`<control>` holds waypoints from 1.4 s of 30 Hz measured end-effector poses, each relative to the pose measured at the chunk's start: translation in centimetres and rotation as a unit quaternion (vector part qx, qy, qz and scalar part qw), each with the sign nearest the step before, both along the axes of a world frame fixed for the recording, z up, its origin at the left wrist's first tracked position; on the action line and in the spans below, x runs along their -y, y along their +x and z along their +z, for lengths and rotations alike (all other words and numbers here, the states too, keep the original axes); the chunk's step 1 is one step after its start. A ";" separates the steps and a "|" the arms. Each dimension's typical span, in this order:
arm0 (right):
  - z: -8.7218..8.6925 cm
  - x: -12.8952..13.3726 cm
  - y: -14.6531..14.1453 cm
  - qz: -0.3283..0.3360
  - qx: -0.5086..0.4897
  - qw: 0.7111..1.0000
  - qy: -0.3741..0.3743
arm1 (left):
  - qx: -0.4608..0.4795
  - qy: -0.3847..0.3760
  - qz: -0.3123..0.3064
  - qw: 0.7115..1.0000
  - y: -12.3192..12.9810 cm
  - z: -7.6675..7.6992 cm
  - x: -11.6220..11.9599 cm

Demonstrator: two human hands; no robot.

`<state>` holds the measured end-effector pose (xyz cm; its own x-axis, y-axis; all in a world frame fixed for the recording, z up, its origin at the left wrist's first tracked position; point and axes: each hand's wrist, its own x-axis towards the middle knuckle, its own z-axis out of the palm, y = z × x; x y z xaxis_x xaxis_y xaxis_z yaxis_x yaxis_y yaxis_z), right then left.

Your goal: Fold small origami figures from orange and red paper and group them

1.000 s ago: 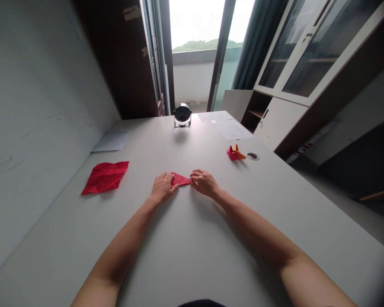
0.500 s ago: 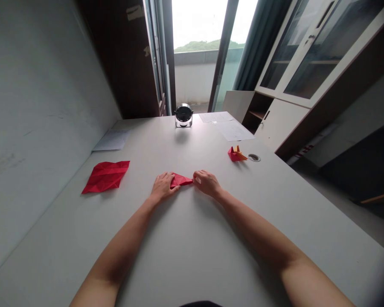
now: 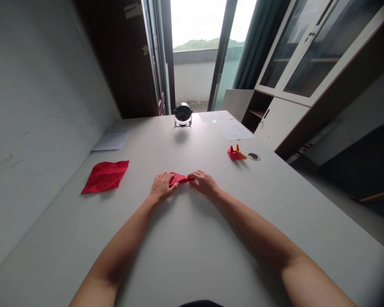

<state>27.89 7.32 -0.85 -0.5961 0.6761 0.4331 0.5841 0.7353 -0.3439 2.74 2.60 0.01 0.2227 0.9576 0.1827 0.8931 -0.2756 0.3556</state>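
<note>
On white tabletop point(image 3: 192, 247), dial centre: folded red paper point(image 3: 179, 178); left hand point(image 3: 161, 186), fingers clamped on nine-o'clock end; right hand point(image 3: 206, 183), fingers pinching three-o'clock tip. Creased red sheet point(image 3: 105, 177), nine o'clock; red-and-orange origami point(image 3: 234, 154), two o'clock.

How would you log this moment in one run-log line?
left hand: on folded red paper | right hand: pinching its right end | also: creased red sheet, red-and-orange folded piece
</note>
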 end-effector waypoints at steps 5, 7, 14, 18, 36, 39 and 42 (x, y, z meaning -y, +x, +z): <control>-0.1 -0.1 -0.1 -0.002 -0.014 1.000 -0.006 | -0.011 0.001 -0.006 1.000 0.0 0.0 0.0; -0.1 -0.1 -0.1 -0.002 -0.018 1.000 -0.008 | -0.014 0.001 -0.006 1.000 0.0 -0.1 -0.1; -0.1 -0.1 0.1 0.020 -0.018 1.000 -0.013 | -0.018 -0.004 -0.020 1.000 -0.1 -0.3 0.0; -0.1 -0.2 0.1 0.024 -0.008 1.000 -0.011 | -0.025 -0.013 -0.041 0.999 -0.2 -0.4 0.0; 0.1 0.0 0.0 0.023 -0.003 1.000 -0.018 | -0.021 -0.026 -0.061 0.998 -0.4 -0.4 -0.5; 0.0 0.0 0.0 0.023 -0.002 1.000 -0.016 | -0.020 -0.025 -0.060 0.998 -0.4 -0.4 -0.5; -0.1 -0.1 -0.1 0.022 0.000 1.000 -0.015 | -0.022 -0.025 -0.061 0.998 -0.4 -0.3 -0.4</control>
<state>27.83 7.38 -0.91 -0.6251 0.6619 0.4137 0.5515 0.7496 -0.3660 2.34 2.98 -0.31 0.3447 0.9306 0.1233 0.8694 -0.3661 0.3319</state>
